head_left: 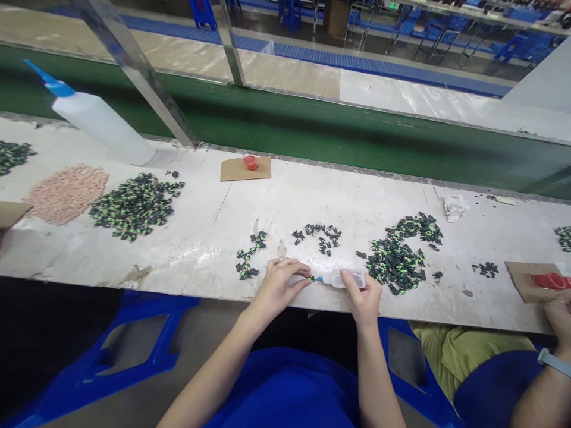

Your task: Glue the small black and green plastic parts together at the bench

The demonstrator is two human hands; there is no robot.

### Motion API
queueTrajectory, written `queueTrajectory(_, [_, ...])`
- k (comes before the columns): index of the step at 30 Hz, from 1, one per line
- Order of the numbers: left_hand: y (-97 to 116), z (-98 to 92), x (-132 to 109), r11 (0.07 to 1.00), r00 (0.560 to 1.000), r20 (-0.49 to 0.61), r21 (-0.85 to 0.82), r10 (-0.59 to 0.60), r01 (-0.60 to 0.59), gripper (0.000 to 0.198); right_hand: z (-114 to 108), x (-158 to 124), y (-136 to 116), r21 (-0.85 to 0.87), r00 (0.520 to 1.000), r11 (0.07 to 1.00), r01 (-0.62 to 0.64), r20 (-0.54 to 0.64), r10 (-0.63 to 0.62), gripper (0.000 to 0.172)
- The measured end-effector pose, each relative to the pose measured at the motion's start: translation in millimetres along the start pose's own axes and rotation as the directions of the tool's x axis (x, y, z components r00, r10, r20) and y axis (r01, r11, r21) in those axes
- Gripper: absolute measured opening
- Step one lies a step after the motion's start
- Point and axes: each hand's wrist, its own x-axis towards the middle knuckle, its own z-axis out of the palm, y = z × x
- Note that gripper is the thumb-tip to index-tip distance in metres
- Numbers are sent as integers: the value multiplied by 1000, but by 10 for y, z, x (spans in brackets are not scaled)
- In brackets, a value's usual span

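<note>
My left hand (285,282) pinches a small black and green part (311,278) between thumb and fingertips, just above the table's front edge. My right hand (363,294) is wrapped round a small clear squeeze bottle (334,277), held nearly level. Its thin blue tip points left and meets, or almost meets, the small part. Past my hands lies a loose group of small black parts (328,238). A few black and green parts (247,261) lie left of my left hand, and a larger heap of black and green parts (397,261) spreads to the right of the bottle.
A large white bottle (104,128) with a blue nozzle, a pink heap (66,193) and another black-green heap (134,205) stand left. A red cup (250,162) sits on cardboard behind. At right, a co-worker's hand (559,315) is near a red container (551,281). Metal posts rise behind.
</note>
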Motion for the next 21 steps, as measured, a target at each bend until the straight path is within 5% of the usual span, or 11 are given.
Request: queueTrajectory(21, [15, -6, -3, 1000, 1000, 21, -10, -16, 16, 15, -20, 23, -24, -61, 999, 998, 8, 42, -5, 32])
